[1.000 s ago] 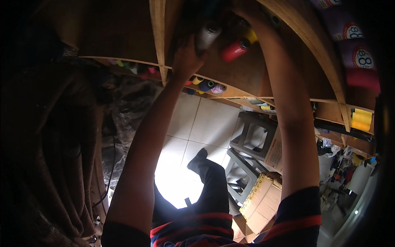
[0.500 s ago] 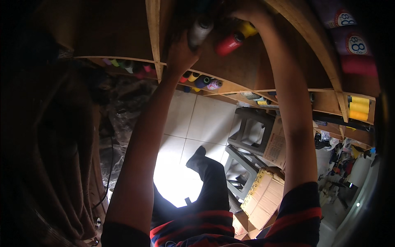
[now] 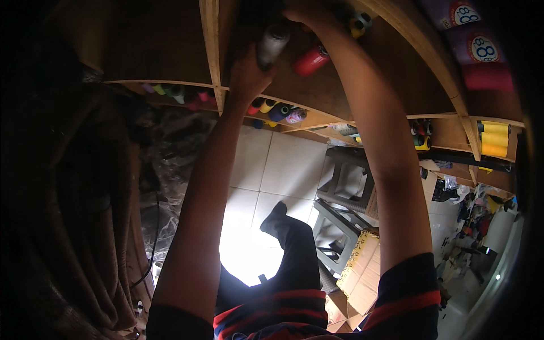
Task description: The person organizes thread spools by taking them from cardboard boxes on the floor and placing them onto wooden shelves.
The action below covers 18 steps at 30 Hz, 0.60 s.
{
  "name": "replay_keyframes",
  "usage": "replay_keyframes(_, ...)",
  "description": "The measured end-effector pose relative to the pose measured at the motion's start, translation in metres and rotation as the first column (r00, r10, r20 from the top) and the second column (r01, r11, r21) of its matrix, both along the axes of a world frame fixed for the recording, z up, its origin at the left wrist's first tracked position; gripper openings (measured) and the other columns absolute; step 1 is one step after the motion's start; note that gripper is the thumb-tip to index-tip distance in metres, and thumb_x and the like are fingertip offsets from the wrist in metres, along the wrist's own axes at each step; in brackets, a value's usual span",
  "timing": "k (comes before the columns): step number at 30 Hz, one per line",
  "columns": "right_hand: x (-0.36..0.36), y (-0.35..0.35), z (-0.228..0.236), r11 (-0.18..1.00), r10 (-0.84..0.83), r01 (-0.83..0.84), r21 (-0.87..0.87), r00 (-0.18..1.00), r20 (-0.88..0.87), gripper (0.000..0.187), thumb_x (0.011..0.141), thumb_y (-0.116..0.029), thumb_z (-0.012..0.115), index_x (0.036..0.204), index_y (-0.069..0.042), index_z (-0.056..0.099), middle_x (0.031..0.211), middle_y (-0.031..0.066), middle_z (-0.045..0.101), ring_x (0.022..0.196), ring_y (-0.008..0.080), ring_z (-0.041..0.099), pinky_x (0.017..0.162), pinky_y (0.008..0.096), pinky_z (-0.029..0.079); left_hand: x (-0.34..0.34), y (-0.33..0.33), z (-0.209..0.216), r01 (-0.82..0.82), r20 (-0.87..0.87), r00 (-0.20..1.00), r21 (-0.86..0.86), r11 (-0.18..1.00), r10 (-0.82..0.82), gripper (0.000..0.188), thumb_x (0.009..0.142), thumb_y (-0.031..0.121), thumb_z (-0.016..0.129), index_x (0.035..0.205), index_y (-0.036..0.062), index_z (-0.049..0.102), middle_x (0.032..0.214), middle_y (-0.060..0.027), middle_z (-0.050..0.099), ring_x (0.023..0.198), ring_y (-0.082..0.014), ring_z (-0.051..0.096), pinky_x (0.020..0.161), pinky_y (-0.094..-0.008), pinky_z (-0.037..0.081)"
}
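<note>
My left hand (image 3: pixel 247 73) is closed around the side of a grey thread spool (image 3: pixel 273 44) inside a wooden shelf compartment. Beyond and to the right of it, my right hand (image 3: pixel 309 13) reaches into the dark back of the same compartment. Its fingers are lost in shadow, so what they touch cannot be seen. A red thread spool (image 3: pixel 311 61) lies between my two arms, just below my right wrist. Farther right, a yellow and dark spool (image 3: pixel 358 25) rests near the curved wooden divider.
Lower cubbies hold several coloured spools (image 3: pixel 277 111) and yellow spools (image 3: pixel 494 139). Wooden dividers (image 3: pixel 211 39) bound the compartment. Large purple-wrapped cones (image 3: pixel 479 48) sit at upper right. Below are grey plastic stools (image 3: pixel 340 226), a cardboard box (image 3: pixel 362 272) and brown cloth (image 3: pixel 73 243).
My right hand has moved left, deeper into the compartment, away from the yellow spool. My left hand stays on the grey spool, nearly unmoved.
</note>
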State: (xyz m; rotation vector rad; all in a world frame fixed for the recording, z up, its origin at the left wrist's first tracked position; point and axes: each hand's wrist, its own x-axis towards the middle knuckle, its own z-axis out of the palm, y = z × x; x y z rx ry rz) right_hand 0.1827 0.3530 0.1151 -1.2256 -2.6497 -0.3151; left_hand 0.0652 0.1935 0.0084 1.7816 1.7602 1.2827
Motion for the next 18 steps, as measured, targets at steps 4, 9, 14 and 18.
replay_keyframes(4,-0.002,0.010,-0.001,0.995,-0.092,0.092,-0.042,0.996,-0.005,0.046,0.077,-0.013,0.067,0.117,0.005,0.055,0.119,0.0280,0.056,0.105,0.0325,0.060,0.086,0.0388,0.049,0.005,0.000,0.001,0.014,0.031,0.999,-0.020,1.000,-0.014,0.066,0.068,0.026,0.075,0.122,0.0027,0.047,0.112,-0.0241,0.055,0.104,-0.0415,0.056,0.089,-0.0480,0.048)
replay_keyframes(9,-0.024,-0.074,0.077,0.826,-0.360,0.174,-0.537,0.894,-0.265,0.028,0.084,-0.010,0.060,0.110,0.001,0.060,0.101,0.0215,0.063,0.078,0.0253,0.064,0.065,0.0376,0.052,-0.017,-0.003,-0.007,-0.016,-0.006,1.000,-0.044,0.999,0.015,0.066,0.068,0.030,0.077,0.121,0.0020,0.049,0.112,-0.0235,0.059,0.104,-0.0404,0.058,0.089,-0.0470,0.048)
replay_keyframes(14,0.037,-0.076,0.096,0.804,-0.487,0.390,-0.450,0.865,-0.121,0.036,0.079,-0.018,0.066,0.111,-0.001,0.060,0.099,0.0192,0.065,0.082,0.0267,0.064,0.071,0.0383,0.051,0.001,0.000,0.005,0.044,0.069,0.997,-0.112,0.993,-0.037,0.066,0.070,0.031,0.076,0.123,0.0031,0.049,0.114,-0.0242,0.058,0.107,-0.0397,0.057,0.092,-0.0465,0.048)
replay_keyframes(18,0.079,-0.038,0.052,0.781,-0.525,0.552,-0.291,0.833,0.173,0.050,0.073,-0.025,0.072,0.115,-0.002,0.058,0.103,0.0187,0.065,0.090,0.0287,0.064,0.080,0.0386,0.050,-0.001,0.002,0.001,0.024,0.031,0.999,-0.038,0.999,-0.023,0.065,0.070,0.030,0.076,0.123,0.0030,0.049,0.116,-0.0234,0.057,0.108,-0.0394,0.057,0.092,-0.0464,0.048)
